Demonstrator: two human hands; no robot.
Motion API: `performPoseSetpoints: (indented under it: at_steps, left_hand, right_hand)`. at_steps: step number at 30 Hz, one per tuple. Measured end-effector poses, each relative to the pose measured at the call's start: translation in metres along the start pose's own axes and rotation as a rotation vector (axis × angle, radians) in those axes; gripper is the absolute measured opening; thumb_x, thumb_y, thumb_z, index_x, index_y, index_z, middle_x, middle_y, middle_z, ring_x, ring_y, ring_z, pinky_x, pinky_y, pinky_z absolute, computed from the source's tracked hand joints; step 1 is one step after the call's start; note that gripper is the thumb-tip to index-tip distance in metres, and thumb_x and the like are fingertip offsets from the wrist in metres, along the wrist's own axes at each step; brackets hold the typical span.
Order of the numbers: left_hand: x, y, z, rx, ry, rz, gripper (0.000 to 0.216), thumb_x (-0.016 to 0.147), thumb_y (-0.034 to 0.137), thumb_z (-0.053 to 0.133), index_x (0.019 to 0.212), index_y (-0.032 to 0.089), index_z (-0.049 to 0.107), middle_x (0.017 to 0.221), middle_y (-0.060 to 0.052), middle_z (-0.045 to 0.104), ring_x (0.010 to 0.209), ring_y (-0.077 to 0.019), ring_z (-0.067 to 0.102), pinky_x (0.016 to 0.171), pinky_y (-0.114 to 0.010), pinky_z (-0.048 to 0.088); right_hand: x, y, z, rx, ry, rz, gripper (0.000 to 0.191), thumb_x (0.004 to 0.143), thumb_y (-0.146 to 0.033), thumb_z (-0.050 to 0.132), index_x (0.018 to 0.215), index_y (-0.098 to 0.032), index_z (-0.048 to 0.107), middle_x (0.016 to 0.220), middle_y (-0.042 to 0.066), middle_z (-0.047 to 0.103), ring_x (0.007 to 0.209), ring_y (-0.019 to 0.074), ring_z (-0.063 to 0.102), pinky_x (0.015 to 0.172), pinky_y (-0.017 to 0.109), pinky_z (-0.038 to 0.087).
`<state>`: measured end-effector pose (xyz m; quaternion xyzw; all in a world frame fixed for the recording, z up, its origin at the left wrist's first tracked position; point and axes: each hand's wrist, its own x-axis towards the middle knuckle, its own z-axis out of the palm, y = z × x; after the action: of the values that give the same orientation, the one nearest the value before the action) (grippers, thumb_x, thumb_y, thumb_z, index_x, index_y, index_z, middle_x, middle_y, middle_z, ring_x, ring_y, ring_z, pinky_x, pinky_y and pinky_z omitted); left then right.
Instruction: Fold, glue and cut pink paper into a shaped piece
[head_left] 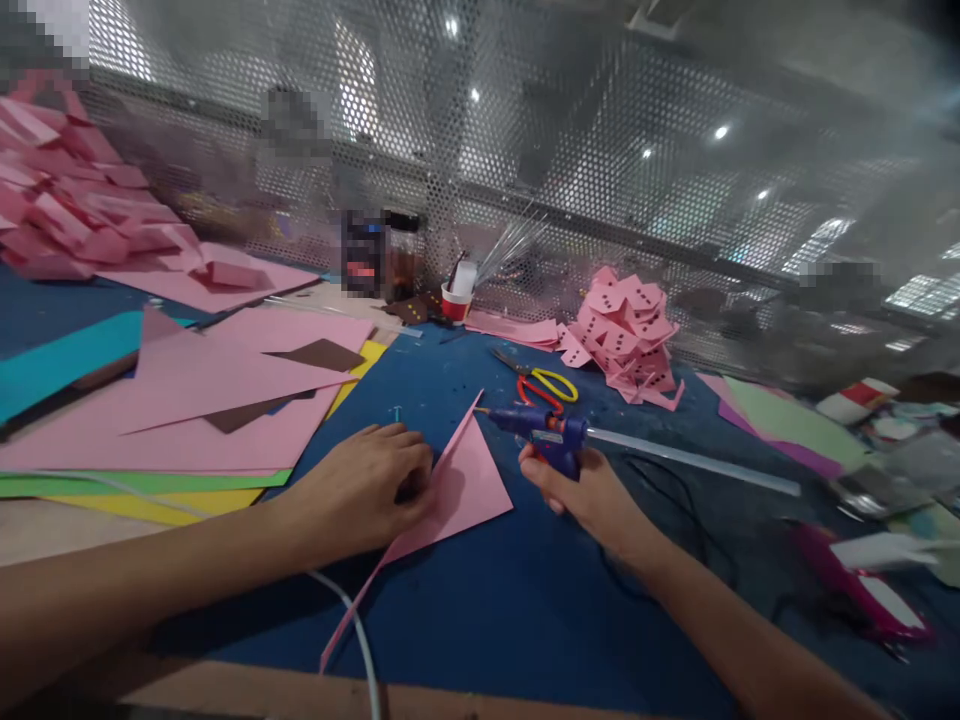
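Observation:
My right hand (574, 485) is wrapped round the grip of a blue glue gun (551, 432), and a long clear glue stick (697, 462) juts from its back. The gun's tip points left, close to the upper corner of a folded pink paper sheet (472, 480). On that sheet's left edge, my left hand (386, 475) is closed, pinching the paper and resting near the blue tabletop. One strip of the sheet trails down toward the table's front edge. Scissors (536, 380) with red and yellow handles lie just beyond the gun.
Pink, green and yellow sheets (247, 400) overlap at the left, below a large pink paper pile (75, 200). Behind stand a red-and-white cup (456, 302) and a pink folded-paper cluster (622, 335) with dark dots. A white cable (360, 630) crosses the front edge. A magenta object (862, 585) lies right.

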<state>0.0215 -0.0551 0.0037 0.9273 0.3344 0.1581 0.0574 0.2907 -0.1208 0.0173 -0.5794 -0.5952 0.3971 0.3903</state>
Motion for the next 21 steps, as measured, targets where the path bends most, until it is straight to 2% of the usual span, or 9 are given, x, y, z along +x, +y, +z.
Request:
performPoseSetpoints:
  at_steps: [6,11,13,17,21]
  left_hand:
    - [0.002,-0.001,0.002,-0.024,0.021,-0.028,0.023,0.093,0.033,0.055,0.074,0.022,0.057,0.074,-0.001,0.061,0.074,-0.0193,0.055,0.070,-0.034,0.036]
    - [0.001,0.000,-0.004,-0.044,-0.019,0.009,0.018,0.087,0.038,0.063,0.080,0.022,0.060,0.080,-0.002,0.064,0.079,-0.0205,0.057,0.072,-0.035,0.039]
    - [0.000,0.000,-0.006,-0.048,-0.029,0.021,0.019,0.086,0.040,0.064,0.080,0.022,0.060,0.082,-0.002,0.064,0.082,-0.0211,0.058,0.073,-0.035,0.040]
    - [-0.001,0.000,-0.007,-0.052,-0.032,0.018,0.019,0.085,0.039,0.065,0.080,0.022,0.058,0.083,-0.001,0.063,0.082,-0.0206,0.057,0.073,-0.034,0.040]
    - [0.000,-0.001,-0.007,-0.069,-0.044,0.015,0.018,0.085,0.036,0.066,0.079,0.022,0.056,0.083,0.000,0.062,0.082,-0.0201,0.057,0.074,-0.034,0.040]
  right_hand:
    - [-0.002,0.001,0.006,-0.118,-0.075,0.011,0.035,0.090,-0.051,0.066,0.102,-0.018,0.071,0.069,-0.002,0.060,0.053,0.0101,0.048,0.055,0.024,0.042]
    - [-0.006,-0.002,0.007,-0.210,-0.077,-0.019,0.037,0.092,-0.051,0.063,0.108,-0.019,0.074,0.068,0.000,0.065,0.060,0.0161,0.059,0.062,0.028,0.048]
    - [-0.008,-0.003,0.008,-0.246,-0.077,-0.054,0.036,0.092,-0.050,0.063,0.109,-0.020,0.075,0.075,0.002,0.070,0.070,0.0198,0.066,0.069,0.030,0.051]
    - [-0.012,-0.007,0.010,-0.267,-0.088,-0.114,0.034,0.092,-0.045,0.064,0.116,-0.023,0.074,0.104,0.005,0.077,0.095,0.0251,0.070,0.086,0.036,0.054]
    - [-0.015,-0.007,0.011,-0.343,-0.091,-0.120,0.036,0.092,-0.046,0.064,0.118,-0.023,0.074,0.106,0.005,0.078,0.095,0.0260,0.072,0.090,0.039,0.054]
